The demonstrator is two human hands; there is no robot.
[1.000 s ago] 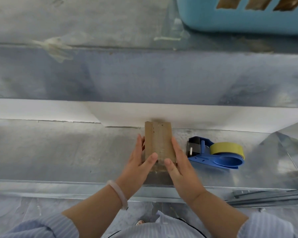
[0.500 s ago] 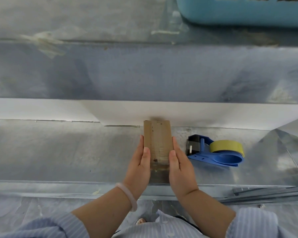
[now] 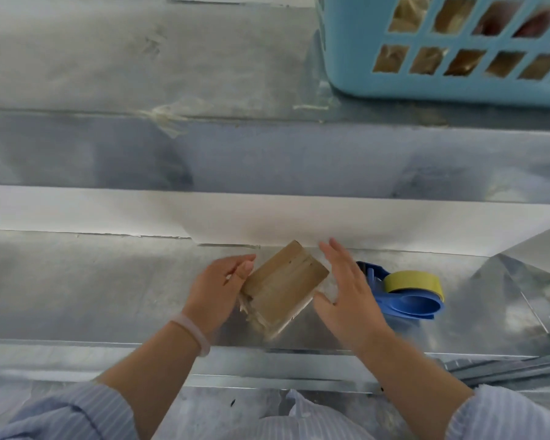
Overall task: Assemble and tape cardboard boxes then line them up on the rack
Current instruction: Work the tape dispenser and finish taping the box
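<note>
On the metal shelf point(image 3: 92, 296), left hand point(image 3: 215, 289) gripping tilted cardboard box point(image 3: 283, 287), right hand point(image 3: 346, 290) flat-fingered beside it, half-hiding tape dispenser point(image 3: 410, 296).

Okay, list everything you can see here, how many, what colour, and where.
cardboard box: one, brown, centre of the lower shelf, turned askew
tape dispenser: one, blue, right of the box
tape roll: one, yellow, mounted on the dispenser
basket: one, light blue, upper shelf, top right; brownish contents unclear
rack: one, grey metal, two shelves
board: one, white, along the back of the lower shelf
bracelet: one, pale, on the left wrist
sleeves: two, blue striped, bottom corners
left hand: one, grips the box's left edge
right hand: one, open, beside the box's right side
</note>
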